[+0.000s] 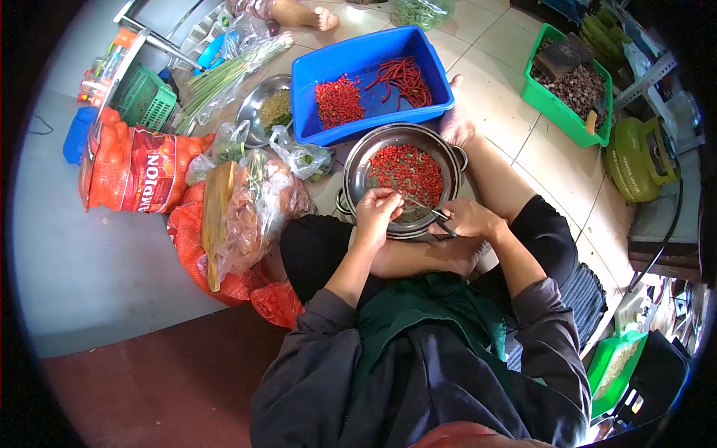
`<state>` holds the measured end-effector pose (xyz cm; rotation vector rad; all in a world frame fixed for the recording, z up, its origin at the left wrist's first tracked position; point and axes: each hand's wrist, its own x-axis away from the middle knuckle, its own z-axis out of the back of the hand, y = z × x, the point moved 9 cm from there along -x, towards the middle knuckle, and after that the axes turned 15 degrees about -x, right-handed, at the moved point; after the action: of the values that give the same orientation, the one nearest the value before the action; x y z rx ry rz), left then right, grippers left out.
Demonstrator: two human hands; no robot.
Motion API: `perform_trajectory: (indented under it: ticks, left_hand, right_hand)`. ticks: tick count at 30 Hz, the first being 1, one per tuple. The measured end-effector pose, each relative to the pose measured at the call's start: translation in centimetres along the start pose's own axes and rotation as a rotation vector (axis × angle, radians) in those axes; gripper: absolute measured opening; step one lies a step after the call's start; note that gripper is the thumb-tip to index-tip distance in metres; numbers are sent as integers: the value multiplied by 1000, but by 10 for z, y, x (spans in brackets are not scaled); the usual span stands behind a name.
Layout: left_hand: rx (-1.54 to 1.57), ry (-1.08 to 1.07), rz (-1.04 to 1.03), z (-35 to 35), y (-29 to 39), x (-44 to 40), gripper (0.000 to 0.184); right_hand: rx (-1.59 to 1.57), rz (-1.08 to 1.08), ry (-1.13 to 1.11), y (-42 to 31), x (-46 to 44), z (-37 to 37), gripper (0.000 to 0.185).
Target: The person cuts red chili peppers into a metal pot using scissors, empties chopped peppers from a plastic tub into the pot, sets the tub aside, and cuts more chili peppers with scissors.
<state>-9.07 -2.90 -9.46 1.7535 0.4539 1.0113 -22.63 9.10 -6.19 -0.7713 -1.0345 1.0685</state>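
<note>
Between my legs stands a steel pot [352, 157] with two side handles, and chopped red chili [407, 170] covers much of its bottom. My left hand [376, 213] is over the pot's near left rim, thumb and fingers pinched together; what they hold is too small to make out. My right hand [473, 219] is closed around the dark handles of a pair of scissors [428, 208] at the near right rim. The blades point left over the pot, towards my left fingertips. Just beyond the pot, a blue basin [366, 133] holds chopped chili on the left and whole long red chilies [401, 81] on the right.
Left of the basin are a steel bowl [246, 112], plastic bags, a wooden board [217, 224] and a red net sack [142, 168]. On the right stand a green crate [532, 86] and a green gas cylinder [631, 160]. Another person's foot [326, 19] shows at the top.
</note>
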Motion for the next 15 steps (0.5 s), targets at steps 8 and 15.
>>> perform_trajectory:
  ticks: [8, 15]
  left_hand:
    - [-2, 5, 6, -2, -2, -1, 21]
    - [20, 57, 9, 5, 1, -1, 24]
  right_hand:
    - [42, -40, 10, 1, -1, 6, 48]
    - [49, -177, 1, -5, 4, 9, 57]
